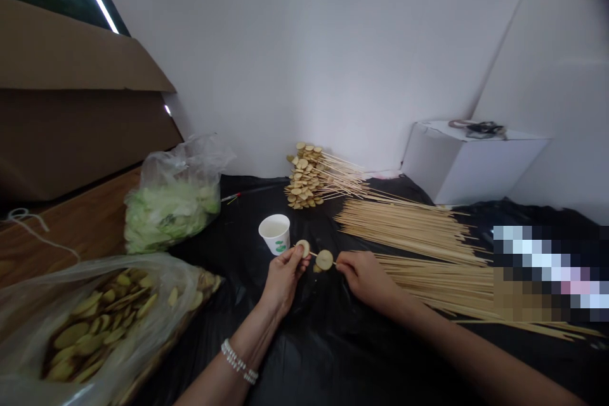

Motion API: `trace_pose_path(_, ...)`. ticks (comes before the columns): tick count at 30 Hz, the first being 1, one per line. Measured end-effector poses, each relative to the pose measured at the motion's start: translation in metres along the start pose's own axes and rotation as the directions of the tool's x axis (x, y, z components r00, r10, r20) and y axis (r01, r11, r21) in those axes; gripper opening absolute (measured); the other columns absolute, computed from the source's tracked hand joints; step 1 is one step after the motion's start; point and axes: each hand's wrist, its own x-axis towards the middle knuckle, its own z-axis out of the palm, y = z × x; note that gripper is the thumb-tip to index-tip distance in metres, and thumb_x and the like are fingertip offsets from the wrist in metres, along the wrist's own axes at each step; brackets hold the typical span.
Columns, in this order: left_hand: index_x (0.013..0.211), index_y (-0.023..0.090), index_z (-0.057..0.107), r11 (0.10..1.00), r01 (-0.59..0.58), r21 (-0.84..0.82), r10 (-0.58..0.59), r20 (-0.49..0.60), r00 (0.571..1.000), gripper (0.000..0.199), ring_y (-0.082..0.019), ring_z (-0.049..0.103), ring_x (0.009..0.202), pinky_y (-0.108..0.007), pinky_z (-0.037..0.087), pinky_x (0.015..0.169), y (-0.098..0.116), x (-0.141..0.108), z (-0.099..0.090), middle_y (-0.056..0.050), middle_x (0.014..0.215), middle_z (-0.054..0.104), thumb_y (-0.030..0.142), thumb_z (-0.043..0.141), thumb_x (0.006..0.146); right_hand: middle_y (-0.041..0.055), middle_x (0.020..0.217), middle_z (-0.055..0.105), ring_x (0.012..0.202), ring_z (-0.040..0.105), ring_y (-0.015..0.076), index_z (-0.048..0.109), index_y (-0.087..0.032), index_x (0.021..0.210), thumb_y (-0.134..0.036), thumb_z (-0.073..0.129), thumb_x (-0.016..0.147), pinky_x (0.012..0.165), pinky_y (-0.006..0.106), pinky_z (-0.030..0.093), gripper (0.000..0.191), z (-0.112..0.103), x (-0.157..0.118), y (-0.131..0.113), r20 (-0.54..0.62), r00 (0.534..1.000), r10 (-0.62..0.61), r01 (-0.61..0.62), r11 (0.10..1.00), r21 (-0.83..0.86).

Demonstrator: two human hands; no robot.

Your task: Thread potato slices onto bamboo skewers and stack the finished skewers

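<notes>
L hand [285,279]: you're gripping potato slice [303,248] on bamboo skewer [314,255] | R hand [365,278]: pinching skewer end | 2nd slice [324,259] between hands, just by R fingers

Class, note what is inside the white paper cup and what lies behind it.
The white paper cup holds clear liquid, probably water; its bottom cannot be seen. Behind it lies a pile of skewered pale slices on the black plastic sheet, whose part under the cup is covered.
</notes>
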Motion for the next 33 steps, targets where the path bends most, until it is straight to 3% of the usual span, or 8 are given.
trace_pose_path(3,0.067,0.011,0.072,1.0,0.005,-0.004,-0.005,0.018,1.0,0.033,-0.005,0.052,0.055,-0.015,0.04,0.053,-0.002,-0.001,0.003,-0.002,0.061,0.063,0.038,0.085,0.054,0.0054,0.082,0.065,0.072,0.057,0.0153,0.061,-0.017,0.084,-0.008,0.042,0.087,0.064,0.025,0.033,0.022,0.006,-0.002,-0.004,-0.05,0.993,-0.105,0.091,0.97,-0.227)
trace_pose_path(5,0.066,0.011,0.072,0.999,0.017,-0.034,-0.016,0.018,1.0,0.033,-0.005,0.052,0.054,-0.014,0.04,0.052,-0.003,-0.001,0.005,-0.001,0.059,0.062,0.037,0.086,0.052,0.0056,0.084,0.065,0.072,0.057,0.0155,0.061,-0.017,0.089,-0.008,0.042,0.087,0.063,0.025,0.032,0.021,0.009,-0.002,-0.006,-0.053,0.99,-0.129,0.109,0.953,-0.283)
trace_pose_path(16,0.068,0.01,0.07,0.996,0.06,-0.073,-0.054,0.079,0.995,0.032,-0.005,0.053,0.056,-0.013,0.043,0.053,0.0,-0.001,0.004,-0.002,0.061,0.062,0.037,0.083,0.058,0.0028,0.075,0.064,0.069,0.058,0.0136,0.059,-0.017,0.077,-0.018,0.04,0.094,0.066,0.023,0.037,0.026,0.004,0.003,0.001,-0.083,0.993,-0.087,0.086,0.996,-0.021)
trace_pose_path(25,0.077,0.008,0.071,0.976,0.165,-0.143,-0.159,0.046,0.986,0.025,-0.008,0.059,0.057,-0.018,0.047,0.058,0.005,-0.005,0.0,-0.008,0.068,0.066,0.031,0.064,0.083,0.005,0.081,0.067,0.078,0.061,0.0189,0.06,-0.021,0.083,-0.03,0.032,0.096,0.07,0.029,0.04,0.032,0.012,0.001,0.029,-0.102,0.989,-0.11,0.097,0.987,-0.127)
trace_pose_path(30,0.081,0.008,0.07,0.965,0.234,-0.114,-0.228,0.063,0.972,0.008,-0.008,0.06,0.06,-0.018,0.047,0.061,0.019,-0.022,0.005,-0.007,0.071,0.066,0.015,0.065,0.08,0.0054,0.088,0.069,0.081,0.064,0.0194,0.061,-0.022,0.087,-0.032,0.032,0.095,0.073,0.03,0.042,0.031,0.015,0.0,0.035,-0.16,0.976,-0.15,0.134,0.985,-0.107)
trace_pose_path(33,0.091,0.012,0.07,0.973,0.228,-0.03,-0.223,0.127,0.967,0.014,-0.01,0.062,0.066,-0.02,0.048,0.065,0.043,-0.043,0.006,-0.008,0.078,0.068,0.014,0.066,0.078,0.0048,0.09,0.069,0.08,0.064,0.0198,0.062,-0.023,0.09,-0.033,0.034,0.094,0.07,0.03,0.043,0.03,0.016,-0.001,0.037,-0.194,0.969,-0.155,0.126,0.98,-0.153)
